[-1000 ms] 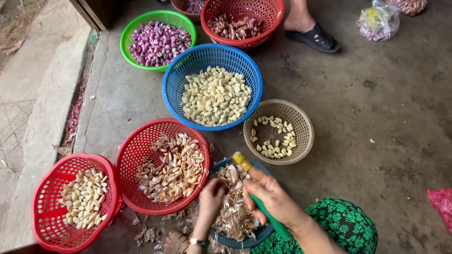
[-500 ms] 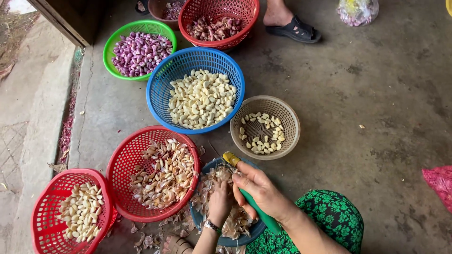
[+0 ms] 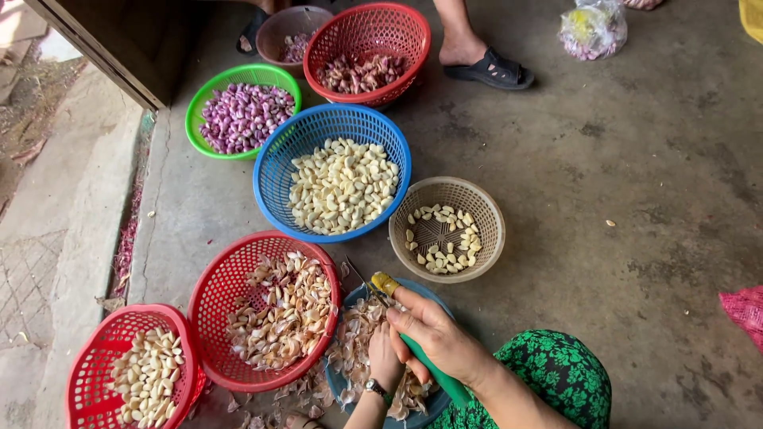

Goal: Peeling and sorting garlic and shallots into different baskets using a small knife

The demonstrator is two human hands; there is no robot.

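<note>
My right hand [image 3: 441, 338] grips a small knife [image 3: 380, 287] with a yellow handle, blade pointing up-left. My left hand [image 3: 386, 356], with a watch on its wrist, rests under it among garlic skins in a dark blue bowl [image 3: 354, 300]; whether it pinches a clove is hidden. A red basket of unpeeled garlic [image 3: 218, 290] sits just left of the bowl. Peeled cloves lie in a beige basket [image 3: 493, 218] just beyond the hands and in a larger blue basket [image 3: 274, 163].
A second red basket [image 3: 87, 369] with peeled cloves stands at the lower left. Farther off are a green basket of purple shallots [image 3: 199, 111], a red basket [image 3: 413, 36], another person's sandalled foot [image 3: 485, 63], a plastic bag [image 3: 592, 30] and a step edge at left.
The view has shifted so everything sits lower right in frame. My hands stay together over the blue bowl with the knife; the right hand has moved slightly over the left.
</note>
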